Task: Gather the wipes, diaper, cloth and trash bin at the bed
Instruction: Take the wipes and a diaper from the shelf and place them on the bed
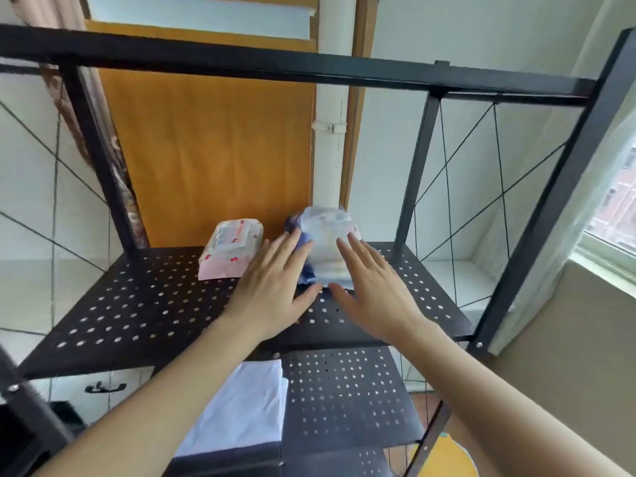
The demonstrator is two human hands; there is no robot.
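A pink pack of wipes (231, 247) lies on the perforated black shelf (148, 304) of a metal rack. To its right stands a white and blue folded diaper (327, 235). My left hand (272, 287) is spread flat between the wipes and the diaper, its fingertips at the diaper's left side. On the diaper's right, my right hand (371, 290) is also spread, fingers apart. Neither hand holds anything. A folded white cloth (244, 407) rests on the shelf below. No trash bin is in view.
The rack's black top bar (309, 68) crosses above my hands, with posts and thin cross wires at both sides. An orange board (213, 149) stands behind the rack. A window (616, 208) is at the right. A yellow round object (444, 456) sits low right.
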